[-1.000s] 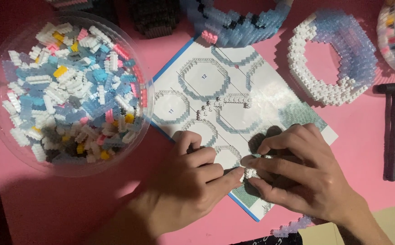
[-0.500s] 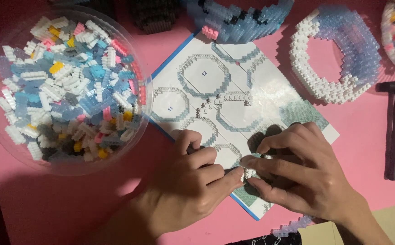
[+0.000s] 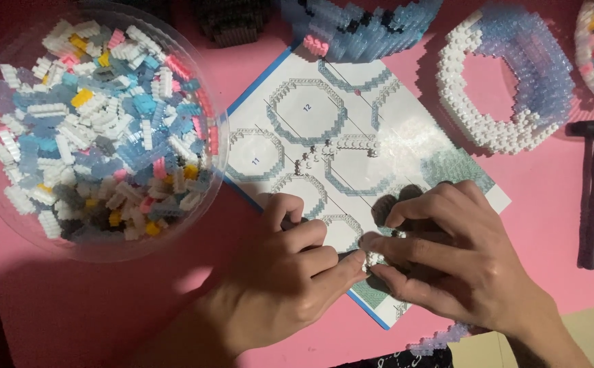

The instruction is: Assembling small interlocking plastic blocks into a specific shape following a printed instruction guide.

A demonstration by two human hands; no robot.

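Note:
My left hand (image 3: 290, 272) and my right hand (image 3: 447, 252) meet over the lower part of a printed instruction sheet (image 3: 351, 136) that lies on the pink table. Their fingertips pinch a small cluster of white mini bricks (image 3: 373, 257) between them; most of it is hidden by the fingers. A short strip of white bricks (image 3: 355, 144) and a few loose ones lie on the sheet above my hands.
A clear round bowl (image 3: 10, 225) at the left holds several white, blue, pink and yellow bricks. A white and pale blue brick ring (image 3: 508, 82) sits at upper right, a blue curved build (image 3: 358, 27) at top, a dark hammer-like tool (image 3: 593, 191) at far right.
Both hands stay pressed together on the small brick cluster; only the view has shifted slightly.

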